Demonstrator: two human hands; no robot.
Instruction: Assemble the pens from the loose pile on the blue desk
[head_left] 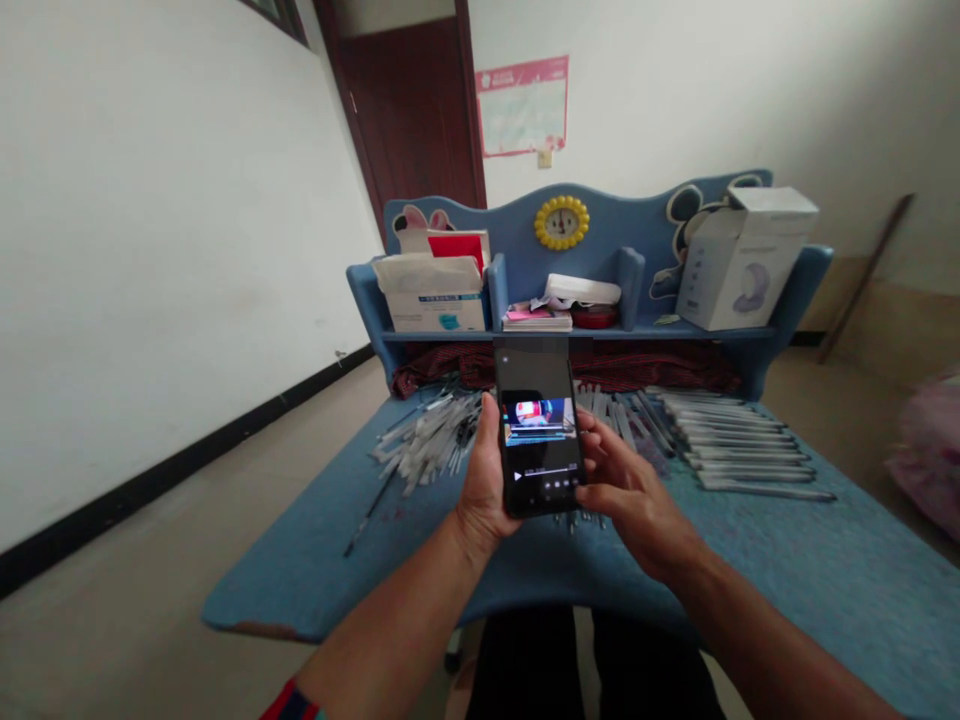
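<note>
A black smartphone (pixel 538 430) is held upright above the desk, its lit screen showing a paused video picture with a play symbol below. My left hand (pixel 487 480) grips the phone's left side, thumb along the edge. Around the right edge curl the fingers of my right hand (pixel 626 490), with the thumb at the lower right corner of the screen. Behind the phone, to the left, lies a loose pile of thin pen-like sticks and clear sleeves (pixel 431 440). On the right, several pens (pixel 750 450) lie side by side in a row.
The blue desk (pixel 300 560) has a raised back shelf (pixel 562 335) with a yellow flower-shaped clock (pixel 562 222). On it stand an opened carton (pixel 435 305), stacked papers (pixel 536 320) and a white box (pixel 742 260). Dark red checked cloth (pixel 652 368) lies beneath the shelf.
</note>
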